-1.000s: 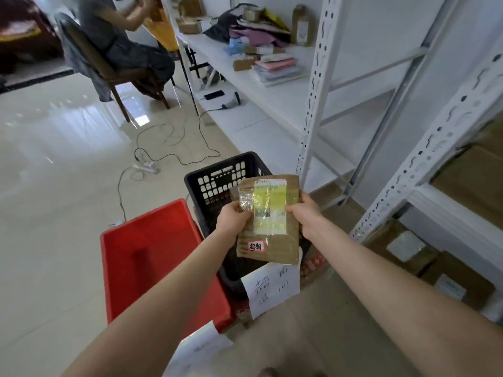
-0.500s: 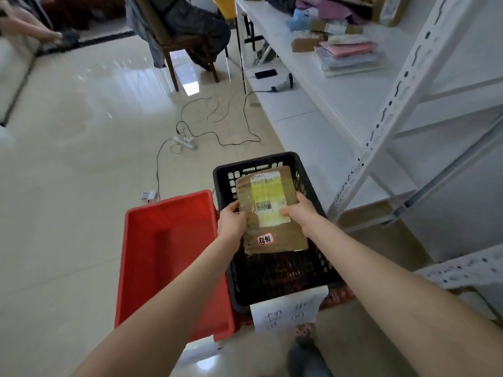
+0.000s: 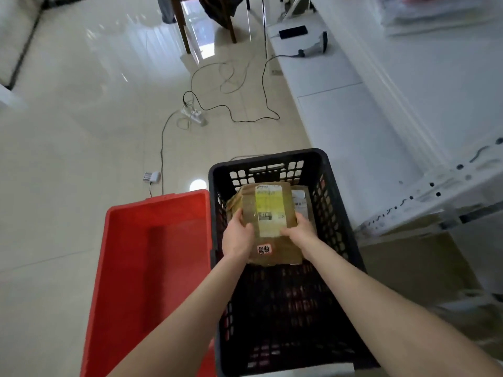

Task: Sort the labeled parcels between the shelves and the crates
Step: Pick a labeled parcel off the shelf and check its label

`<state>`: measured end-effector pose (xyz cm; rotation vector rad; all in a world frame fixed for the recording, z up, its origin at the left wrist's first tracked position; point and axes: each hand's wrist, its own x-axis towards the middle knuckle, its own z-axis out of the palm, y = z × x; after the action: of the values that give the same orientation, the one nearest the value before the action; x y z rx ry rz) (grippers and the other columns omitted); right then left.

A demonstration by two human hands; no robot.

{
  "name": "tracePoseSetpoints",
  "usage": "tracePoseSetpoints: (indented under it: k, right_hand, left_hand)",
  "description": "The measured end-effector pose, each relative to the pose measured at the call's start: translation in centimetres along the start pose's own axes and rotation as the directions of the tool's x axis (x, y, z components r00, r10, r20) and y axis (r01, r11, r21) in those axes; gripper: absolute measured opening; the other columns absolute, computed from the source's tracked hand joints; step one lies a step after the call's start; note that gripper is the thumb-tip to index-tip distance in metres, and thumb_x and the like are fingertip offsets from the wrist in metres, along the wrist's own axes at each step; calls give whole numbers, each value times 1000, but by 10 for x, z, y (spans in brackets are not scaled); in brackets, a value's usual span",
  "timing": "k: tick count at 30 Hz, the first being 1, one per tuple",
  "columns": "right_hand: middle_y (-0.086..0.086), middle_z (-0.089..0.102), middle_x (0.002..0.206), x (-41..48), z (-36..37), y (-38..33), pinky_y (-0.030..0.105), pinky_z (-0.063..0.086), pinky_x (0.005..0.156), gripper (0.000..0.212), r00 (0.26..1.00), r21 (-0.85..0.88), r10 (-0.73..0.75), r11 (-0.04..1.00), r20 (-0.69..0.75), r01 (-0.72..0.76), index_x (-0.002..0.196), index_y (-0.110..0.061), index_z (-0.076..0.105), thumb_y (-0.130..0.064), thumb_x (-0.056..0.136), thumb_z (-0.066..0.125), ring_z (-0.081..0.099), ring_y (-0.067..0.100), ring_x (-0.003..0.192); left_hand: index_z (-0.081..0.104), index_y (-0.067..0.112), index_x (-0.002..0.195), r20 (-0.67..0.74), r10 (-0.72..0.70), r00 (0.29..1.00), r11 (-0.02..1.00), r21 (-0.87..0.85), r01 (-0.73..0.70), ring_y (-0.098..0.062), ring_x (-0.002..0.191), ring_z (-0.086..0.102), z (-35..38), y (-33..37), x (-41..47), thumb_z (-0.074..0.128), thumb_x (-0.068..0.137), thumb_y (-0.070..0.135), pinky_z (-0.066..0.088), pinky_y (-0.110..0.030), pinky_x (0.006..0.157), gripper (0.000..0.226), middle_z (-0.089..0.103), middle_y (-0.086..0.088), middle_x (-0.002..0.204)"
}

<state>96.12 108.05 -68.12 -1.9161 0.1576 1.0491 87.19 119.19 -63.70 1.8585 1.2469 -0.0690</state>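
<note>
I hold a flat brown parcel with a yellow-white shipping label and a small red-and-white sticker, low inside the black lattice crate. My left hand grips its left edge, thumb on top. My right hand grips its right edge. Other parcels lie under it at the crate's far end: a brown one to the left and a white-labelled one to the right. A red crate with nothing in it stands directly left of the black one.
White metal shelving runs along the right, its low shelf holding a barcode scanner and a phone. Cables and a power strip lie on the glossy tile floor beyond the crates. Chair legs stand at the far end.
The parcel went down from chest height into the black crate, both hands still on it. My view tilted down, so the seated person and upper shelves left the frame.
</note>
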Motion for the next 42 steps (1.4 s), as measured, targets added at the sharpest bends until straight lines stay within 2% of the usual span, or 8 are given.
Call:
tracePoseSetpoints:
  k: [9,13,17,22,27,31,34,42]
  right_hand:
    - [0,59,128,65,29,24,38,51,92,58,987,-34,-61,998,-149,56,140,-26,45,-8,88,62,57,21,109]
    - [-1,58,129,77,40,21,29,45,80,62,977,-65,-130,991,-166,120,142,-24,42,-9,87,64,53,15,100]
    - [2,56,133,89,50,20,33,47,88,70,989,-171,-111,981,-102,92,147,-24,33,-4,87,62,55,22,113]
    - [2,52,138,91,51,26,38,48,96,75,990,-202,-81,978,-115,57,150,-26,25,-2,88,58,54,24,118]
    - [0,49,141,93,50,32,31,44,79,74,990,-330,-100,942,-101,62,152,-33,17,-15,92,58,54,24,116]
    - [2,42,146,76,43,33,39,43,94,74,989,-372,-103,927,-109,55,152,-31,16,-22,93,58,45,27,127]
    - [6,35,149,49,31,35,44,38,104,75,984,-411,-133,909,-116,74,152,-29,17,-23,91,61,35,29,134]
    - [1,30,151,-49,-4,33,40,45,99,75,944,-596,-222,802,-243,35,150,-28,20,-33,89,62,36,24,132]
  left_hand:
    - [5,15,153,167,-43,985,994,105,26,-29,124,50,31,-26,76,48,92,13,45,-40,99,75,38,-10,149]
    - [-10,7,151,245,-30,969,926,372,-65,-35,138,31,35,-29,92,60,89,15,37,-39,105,94,6,-21,157]
    - [-5,4,151,240,-33,970,798,591,-119,-39,146,2,49,-34,93,57,93,18,27,-44,112,87,-16,-28,154]
    - [-3,4,151,188,30,982,765,628,-144,-38,146,0,61,-43,86,58,91,35,29,-45,112,91,-16,-25,155]
    - [-5,8,152,181,12,983,761,637,-126,-37,146,2,64,-47,91,59,90,40,32,-46,110,95,-18,-22,156]
    - [1,11,152,182,71,981,756,632,-172,-35,146,4,56,-45,81,58,91,31,33,-45,110,86,-12,-19,158]
    - [12,11,151,203,173,964,688,676,-266,-33,146,8,44,-42,60,59,90,24,35,-44,111,78,-2,-19,158]
    - [18,15,149,409,382,829,427,717,-551,-30,146,15,15,-2,2,66,84,14,33,-41,112,81,10,-12,158]
